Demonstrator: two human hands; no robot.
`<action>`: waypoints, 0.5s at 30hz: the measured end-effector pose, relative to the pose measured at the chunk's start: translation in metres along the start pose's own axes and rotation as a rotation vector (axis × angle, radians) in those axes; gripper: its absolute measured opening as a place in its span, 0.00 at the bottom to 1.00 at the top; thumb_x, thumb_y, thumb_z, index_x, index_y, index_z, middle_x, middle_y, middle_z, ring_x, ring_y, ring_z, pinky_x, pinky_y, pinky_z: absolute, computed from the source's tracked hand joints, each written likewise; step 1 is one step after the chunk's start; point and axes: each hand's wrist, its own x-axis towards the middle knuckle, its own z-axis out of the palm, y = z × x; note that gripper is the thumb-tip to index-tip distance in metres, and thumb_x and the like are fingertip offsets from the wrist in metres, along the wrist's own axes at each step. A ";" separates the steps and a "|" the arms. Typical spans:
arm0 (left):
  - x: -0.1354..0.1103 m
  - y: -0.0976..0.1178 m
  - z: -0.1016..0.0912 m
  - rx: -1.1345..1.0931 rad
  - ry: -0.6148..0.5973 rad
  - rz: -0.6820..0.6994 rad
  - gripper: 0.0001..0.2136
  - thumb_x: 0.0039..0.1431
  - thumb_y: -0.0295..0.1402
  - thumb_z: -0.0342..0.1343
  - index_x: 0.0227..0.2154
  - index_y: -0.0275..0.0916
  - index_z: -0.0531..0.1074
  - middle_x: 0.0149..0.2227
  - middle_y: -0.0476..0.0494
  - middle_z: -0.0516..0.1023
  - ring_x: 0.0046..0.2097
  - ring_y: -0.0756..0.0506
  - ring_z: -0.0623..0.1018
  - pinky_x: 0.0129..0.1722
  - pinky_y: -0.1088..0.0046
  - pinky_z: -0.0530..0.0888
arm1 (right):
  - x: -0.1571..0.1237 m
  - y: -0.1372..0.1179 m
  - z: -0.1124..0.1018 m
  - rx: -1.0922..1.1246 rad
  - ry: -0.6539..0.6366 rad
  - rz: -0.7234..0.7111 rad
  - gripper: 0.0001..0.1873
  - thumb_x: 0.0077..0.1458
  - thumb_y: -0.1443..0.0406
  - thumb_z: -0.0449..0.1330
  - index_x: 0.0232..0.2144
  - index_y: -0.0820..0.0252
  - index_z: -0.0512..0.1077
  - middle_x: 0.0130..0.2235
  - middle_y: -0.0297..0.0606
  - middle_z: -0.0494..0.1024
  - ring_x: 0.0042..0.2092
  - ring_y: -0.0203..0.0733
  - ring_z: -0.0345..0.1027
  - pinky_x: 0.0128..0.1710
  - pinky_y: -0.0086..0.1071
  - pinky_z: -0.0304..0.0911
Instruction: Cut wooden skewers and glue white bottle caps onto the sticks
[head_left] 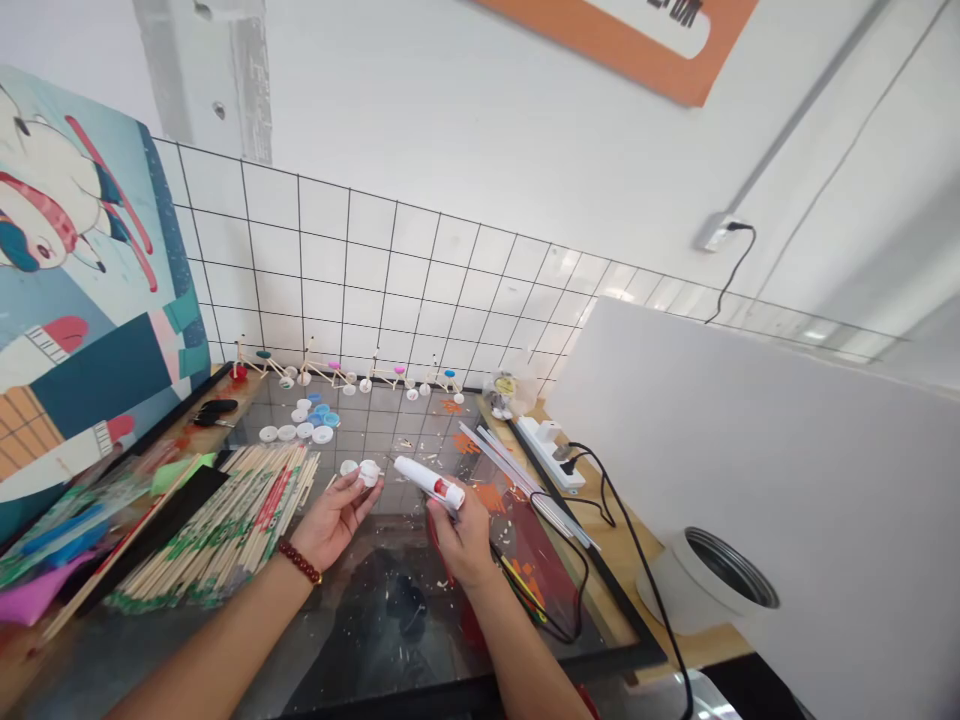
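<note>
My left hand (334,520) pinches a small white bottle cap (369,472) between thumb and fingers, palm turned up. Another white cap (348,467) shows just beside it; whether it touches my fingers I cannot tell. Wrapped round a white hot glue gun (427,482) with a red part near its back is my right hand (466,535). The gun's nozzle points left at the cap, a short gap away. Beyond my hands, several white and blue bottle caps (306,430) lie on the dark glass tabletop (367,560).
Bundles of wooden sticks in wrappers (240,510) lie at left. Small stick models with cap wheels (375,375) line the back by a wire grid (375,270). Glue sticks (517,470), a power strip (551,450), loose cables and a white pot (705,580) are on the right.
</note>
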 end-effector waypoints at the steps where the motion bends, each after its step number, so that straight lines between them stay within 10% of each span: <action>1: 0.000 -0.001 0.000 0.006 0.001 0.000 0.10 0.56 0.12 0.55 0.34 0.31 0.75 0.40 0.36 0.83 0.40 0.42 0.84 0.42 0.69 0.83 | -0.002 0.000 -0.001 0.000 -0.018 -0.030 0.14 0.63 0.59 0.56 0.47 0.59 0.72 0.42 0.45 0.81 0.42 0.47 0.75 0.43 0.38 0.70; 15: 0.006 -0.001 -0.005 0.054 0.016 0.092 0.13 0.51 0.10 0.57 0.34 0.33 0.76 0.38 0.42 0.83 0.35 0.49 0.83 0.38 0.77 0.82 | 0.000 -0.008 -0.004 -0.009 -0.146 -0.119 0.11 0.63 0.62 0.55 0.45 0.57 0.72 0.39 0.42 0.80 0.37 0.46 0.74 0.38 0.37 0.67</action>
